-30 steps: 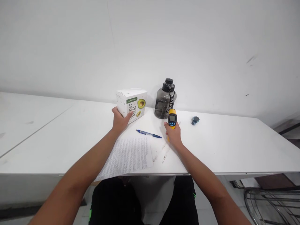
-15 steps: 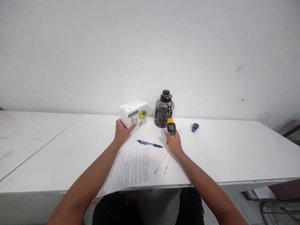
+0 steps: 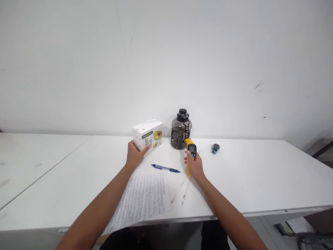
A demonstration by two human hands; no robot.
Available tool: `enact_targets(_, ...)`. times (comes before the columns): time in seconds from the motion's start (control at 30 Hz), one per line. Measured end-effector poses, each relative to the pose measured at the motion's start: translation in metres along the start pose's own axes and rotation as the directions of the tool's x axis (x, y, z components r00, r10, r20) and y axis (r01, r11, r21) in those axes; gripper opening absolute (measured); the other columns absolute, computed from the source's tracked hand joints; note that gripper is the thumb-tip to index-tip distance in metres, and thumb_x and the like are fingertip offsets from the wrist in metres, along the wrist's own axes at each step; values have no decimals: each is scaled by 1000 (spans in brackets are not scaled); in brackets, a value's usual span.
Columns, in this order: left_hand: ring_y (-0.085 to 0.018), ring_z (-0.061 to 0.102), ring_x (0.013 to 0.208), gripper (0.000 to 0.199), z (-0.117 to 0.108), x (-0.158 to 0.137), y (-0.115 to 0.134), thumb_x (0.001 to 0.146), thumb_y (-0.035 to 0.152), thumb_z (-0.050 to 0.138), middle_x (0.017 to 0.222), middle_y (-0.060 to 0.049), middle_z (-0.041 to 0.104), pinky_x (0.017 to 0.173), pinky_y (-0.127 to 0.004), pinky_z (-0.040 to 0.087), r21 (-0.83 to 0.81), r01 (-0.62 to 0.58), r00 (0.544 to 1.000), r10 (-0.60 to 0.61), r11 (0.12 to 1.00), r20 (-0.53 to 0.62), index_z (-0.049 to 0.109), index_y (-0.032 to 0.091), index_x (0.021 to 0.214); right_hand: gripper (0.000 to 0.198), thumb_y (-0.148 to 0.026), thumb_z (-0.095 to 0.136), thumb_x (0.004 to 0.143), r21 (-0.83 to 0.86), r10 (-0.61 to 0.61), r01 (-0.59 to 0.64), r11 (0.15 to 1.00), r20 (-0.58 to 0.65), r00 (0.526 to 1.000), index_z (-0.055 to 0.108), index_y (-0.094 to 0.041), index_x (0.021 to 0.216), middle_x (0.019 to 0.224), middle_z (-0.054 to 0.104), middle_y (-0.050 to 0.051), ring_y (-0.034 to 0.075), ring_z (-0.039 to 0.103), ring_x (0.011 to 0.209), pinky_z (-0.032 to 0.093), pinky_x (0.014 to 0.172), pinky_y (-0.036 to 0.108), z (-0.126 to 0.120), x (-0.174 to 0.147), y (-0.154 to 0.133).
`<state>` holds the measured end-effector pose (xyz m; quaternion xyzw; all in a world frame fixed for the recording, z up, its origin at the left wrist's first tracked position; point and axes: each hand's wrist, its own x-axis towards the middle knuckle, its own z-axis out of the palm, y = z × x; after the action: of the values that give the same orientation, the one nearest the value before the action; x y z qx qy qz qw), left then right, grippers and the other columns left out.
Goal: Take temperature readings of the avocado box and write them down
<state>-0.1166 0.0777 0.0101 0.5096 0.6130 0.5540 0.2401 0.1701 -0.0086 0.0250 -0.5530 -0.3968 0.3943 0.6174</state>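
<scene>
My left hand (image 3: 135, 153) grips the lower left side of a white box (image 3: 146, 133) printed with avocados, its thumb across the front. In my right hand (image 3: 195, 166) is a yellow and black infrared thermometer (image 3: 191, 147), held upright with its small screen toward me and my thumb near the buttons. Just behind the thermometer stands a dark see-through water jug (image 3: 178, 132) with a black lid and strap. A blue pen (image 3: 165, 168) lies between my hands. Below it is a sheet of paper (image 3: 145, 198) covered in writing, partly under my left forearm.
A small dark watch-like item (image 3: 215, 148) lies on the white table (image 3: 260, 173) to the right. The wall (image 3: 166, 62) rises behind the table. At lower right, beyond the table's front edge, part of a chair (image 3: 312, 227) shows.
The thermometer has turned, its front end now pointing more to the left, and my right thumb has shifted up toward its buttons. The whole view has tilted up slightly. My left hand keeps the box.
</scene>
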Motion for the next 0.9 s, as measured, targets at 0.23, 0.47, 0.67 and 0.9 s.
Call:
enact_targets(0.23,-35,66,128,79,-3,0,3,70,54,90,137,-15,58,102,-57,60,13,37,999,-37,999,10,43,23,125,69,-86,74,68,72,12,-13,997,16,1000,63,-22,90,75,65,-1,16,59,59,51,57,31,1,-5,-8)
enact_targets(0.47,-36,65,131,81,-3,-1,6,69,54,90,140,-16,57,105,-58,59,12,52,999,-52,999,13,42,23,126,68,-85,75,68,62,18,-18,998,5,1000,63,-22,90,77,65,0,16,59,59,51,57,32,1,-6,-9)
enact_targets(0.67,-35,66,131,80,-2,0,3,72,55,89,141,-16,57,105,-56,60,20,49,999,-50,999,17,42,22,128,61,-83,63,80,50,22,-22,999,-8,1000,63,-23,92,75,65,-1,17,59,60,50,60,33,1,-5,-1)
enact_targets(0.9,-36,65,131,80,-3,-1,5,72,54,89,141,-17,58,106,-56,59,26,60,998,-60,998,11,42,22,128,59,-82,54,86,92,20,-20,996,0,1000,62,-24,87,74,63,-1,17,60,60,49,59,32,2,-4,5)
